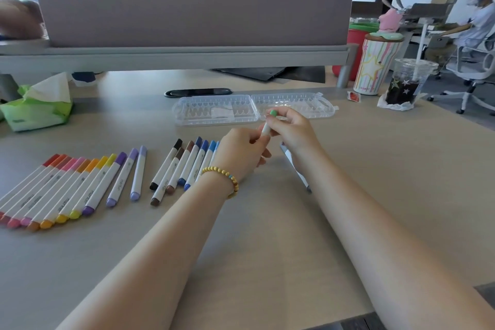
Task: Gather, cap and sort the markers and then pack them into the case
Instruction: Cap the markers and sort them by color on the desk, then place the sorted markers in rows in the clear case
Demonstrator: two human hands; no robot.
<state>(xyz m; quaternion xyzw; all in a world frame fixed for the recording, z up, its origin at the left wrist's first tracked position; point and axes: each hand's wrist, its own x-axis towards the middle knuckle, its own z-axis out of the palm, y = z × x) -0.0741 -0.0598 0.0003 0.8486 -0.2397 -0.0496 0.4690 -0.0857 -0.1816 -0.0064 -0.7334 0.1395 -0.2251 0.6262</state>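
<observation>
Both hands meet over the middle of the pale wood-grain desk [375,169], grasping one white-barrelled marker with a green cap [268,122]. The left hand [242,153] is curled around the lower barrel, fingers folded in, thumb side up; a yellow beaded bracelet [223,177] sits on that wrist. The right hand [292,128] pinches the upper end, fingertips closed around the green cap. The marker stands tilted, cap end up and away from the person. Whether the cap is fully seated cannot be told. Both forearms run in from the near edge, converging at the grip.

Just under the right wrist, one more white marker [294,166] lies on the desk, mostly hidden by the arm; its colour cannot be told.

Just beyond the grip lies the clear plastic hinged marker case [214,112], opened flat in two halves side by side. Moulded slots show in both halves; no markers are seen in them. A whitish slip shows in the left half.

Left of the grip, touching side by side: a row of black, brown and blue capped markers [182,166]. Further left, two lilac markers [131,173] lie slightly apart, then a fanned row of red, pink, orange, yellow and purple markers [67,190].

Far right of the grip: a clear plastic cup of dark drink with straw [407,83], and beside it a striped star-printed tumbler [373,67]. Far left: a green tissue pack [37,110].
</observation>
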